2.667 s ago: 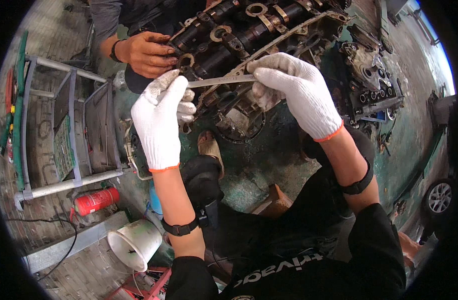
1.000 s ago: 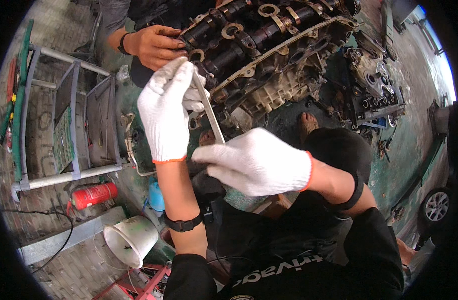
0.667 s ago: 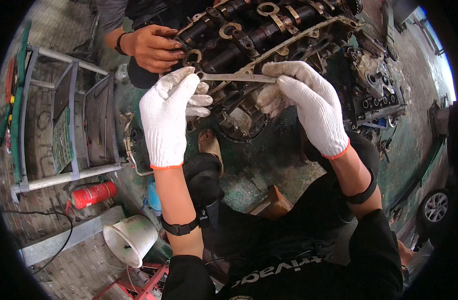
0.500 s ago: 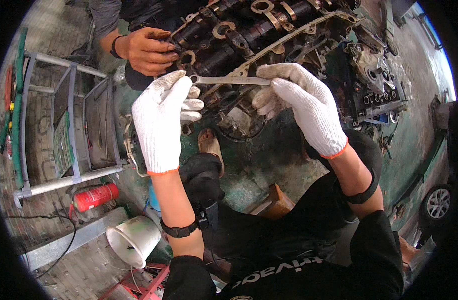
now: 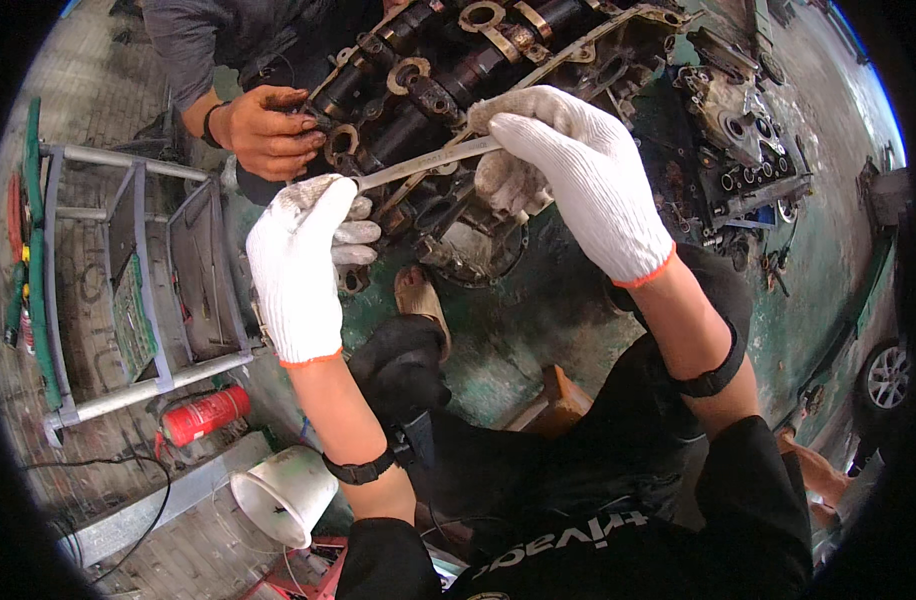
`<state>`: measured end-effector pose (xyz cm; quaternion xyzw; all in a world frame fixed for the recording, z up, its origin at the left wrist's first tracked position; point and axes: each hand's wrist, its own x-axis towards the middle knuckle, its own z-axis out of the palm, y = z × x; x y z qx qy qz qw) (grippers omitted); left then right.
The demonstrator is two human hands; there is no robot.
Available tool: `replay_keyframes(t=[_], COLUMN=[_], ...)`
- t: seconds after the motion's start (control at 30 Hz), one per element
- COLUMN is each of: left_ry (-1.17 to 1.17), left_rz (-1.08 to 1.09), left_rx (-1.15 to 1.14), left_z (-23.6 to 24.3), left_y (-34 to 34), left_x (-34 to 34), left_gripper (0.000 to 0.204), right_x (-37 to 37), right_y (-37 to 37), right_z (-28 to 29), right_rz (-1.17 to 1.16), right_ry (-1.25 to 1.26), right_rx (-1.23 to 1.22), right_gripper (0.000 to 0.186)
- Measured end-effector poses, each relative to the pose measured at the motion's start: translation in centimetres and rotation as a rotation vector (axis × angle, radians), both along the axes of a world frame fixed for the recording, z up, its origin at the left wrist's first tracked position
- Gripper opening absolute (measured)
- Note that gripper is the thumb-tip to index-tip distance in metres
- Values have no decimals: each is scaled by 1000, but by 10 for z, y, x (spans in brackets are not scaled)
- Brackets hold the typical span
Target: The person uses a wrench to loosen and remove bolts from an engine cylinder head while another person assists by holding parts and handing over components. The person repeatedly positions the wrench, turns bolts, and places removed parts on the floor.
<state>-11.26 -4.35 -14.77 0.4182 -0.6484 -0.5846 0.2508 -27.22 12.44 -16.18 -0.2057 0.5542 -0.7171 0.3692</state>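
A steel wrench spans the gap between my two gloved hands, tilted with its right end higher. My left hand, in a white knitted glove, pinches the wrench's left end between thumb and forefinger and covers it. The other end sits in the grip of my right hand, gloved alike, so that end is hidden too. Just beyond the wrench lies a dark, oily engine cylinder head with shafts and brass-coloured rings. A co-worker's bare hand rests at its left edge.
A grey metal frame lies at the left, with a red fire extinguisher and a white bucket nearer. More engine parts lie on the floor at the right. A wooden block stands between my legs.
Both hands have shifted left with the wrench. My left hand is lower and my right hand higher, so the wrench has gone from nearly level to tilted. Its left ring end is now covered.
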Motion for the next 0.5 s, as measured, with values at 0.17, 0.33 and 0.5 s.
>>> replay_keyframes(t=[0.17,0.33,0.5], left_ry=[32,86,129], left_rz=[33,17,-48], left_rx=[-29,-8,-35], left_z=[-4,-6,-10], left_y=[4,4,3], left_x=[-1,-1,2], left_gripper=[27,28,26], right_x=[-2,-5,-8], right_y=[-11,-13,-3], right_z=[-2,-6,-2], right_rz=[-83,-69,8], right_ry=[23,36,127], right_rx=[-43,-46,115], right_gripper=[25,24,19])
